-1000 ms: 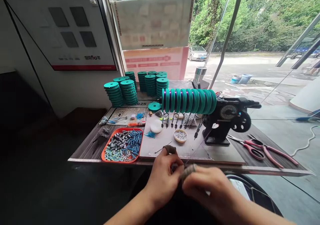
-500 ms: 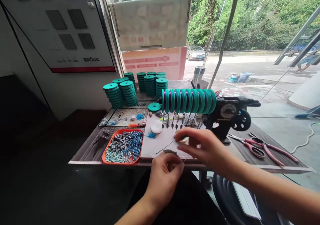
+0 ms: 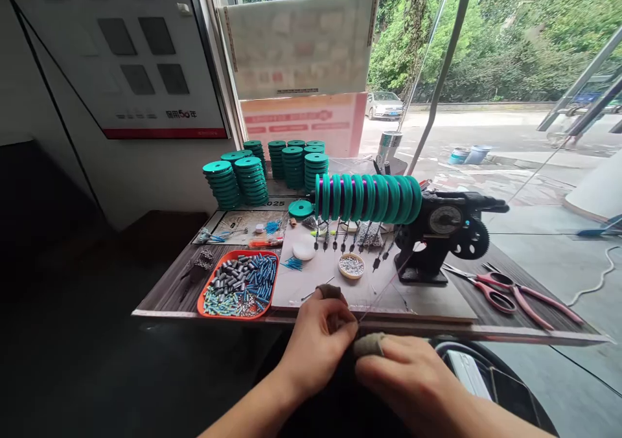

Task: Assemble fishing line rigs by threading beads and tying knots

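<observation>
My left hand [image 3: 318, 337] is closed in a pinch at the table's front edge, a covering on one finger. From its fingertips a thin fishing line [image 3: 381, 299] slants up to the right, towards the black hand-cranked winder [image 3: 422, 263]. Just right of it and lower, my right hand [image 3: 413, 370] is curled shut, with a grey-green cover on a finger; whatever is in its fingers is hidden. The winder carries a row of teal spools [image 3: 367, 198], with small dark clips hanging beneath. A small round dish of pale beads [image 3: 351, 266] sits beyond my hands.
An orange-rimmed tray [image 3: 200, 305] of small metal and blue parts stands at left. Pink-handled scissors [image 3: 500, 299] and pink-handled pliers [image 3: 549, 305] lie at right. Stacked teal spools [image 3: 226, 185] stand at the back, beside a white round disc [image 3: 304, 250] nearer the front.
My right hand has come down and back from above the bead dish to beside my left hand, its fingers now curled. My left hand stays pinched in nearly the same place.
</observation>
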Demonstrator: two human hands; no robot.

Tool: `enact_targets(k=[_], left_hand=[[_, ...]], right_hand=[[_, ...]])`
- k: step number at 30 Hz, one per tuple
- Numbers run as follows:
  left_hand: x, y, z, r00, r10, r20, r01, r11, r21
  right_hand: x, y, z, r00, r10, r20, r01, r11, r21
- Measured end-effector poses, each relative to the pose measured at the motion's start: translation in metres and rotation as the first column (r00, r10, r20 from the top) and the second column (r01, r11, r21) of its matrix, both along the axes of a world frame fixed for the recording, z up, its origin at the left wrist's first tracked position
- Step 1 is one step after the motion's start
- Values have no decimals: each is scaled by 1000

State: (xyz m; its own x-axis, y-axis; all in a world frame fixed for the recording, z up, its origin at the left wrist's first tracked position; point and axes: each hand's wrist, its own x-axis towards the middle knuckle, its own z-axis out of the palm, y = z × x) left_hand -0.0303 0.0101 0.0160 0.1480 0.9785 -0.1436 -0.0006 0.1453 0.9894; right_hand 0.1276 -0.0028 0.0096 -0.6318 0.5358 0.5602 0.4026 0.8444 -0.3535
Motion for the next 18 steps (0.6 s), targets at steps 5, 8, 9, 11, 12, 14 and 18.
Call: enact_targets(k=[5,8,9,11,12,14,18], left_hand=[[-4,-4,-20,741,456,-493,172,581,795],[-4,-3,-32,597,705,-382,270,272,924],[-4,-2,-33,577,730,-366,296,230,927],[-3,-3,-31,594,706,-385,316,235,919],[-3,-3,-27,637,654,-408,286,291,913],[-1,-4,-16,788,440,-431,128,568,813],[0,0,1,976,90,200,-47,976,-212]], right_hand=[[-12,38,32,960,-131,-248,-97,673,-733],[-29,72,46,965,-180,-192,-71,525,-848],[-35,80,48,973,-162,-167,-64,502,-862],[-44,87,52,984,-128,-122,-49,464,-884],[-45,87,53,987,-117,-107,-41,459,-887],[-38,78,53,986,-133,-105,-25,495,-869],[-3,43,39,978,-157,-141,131,975,-177]])
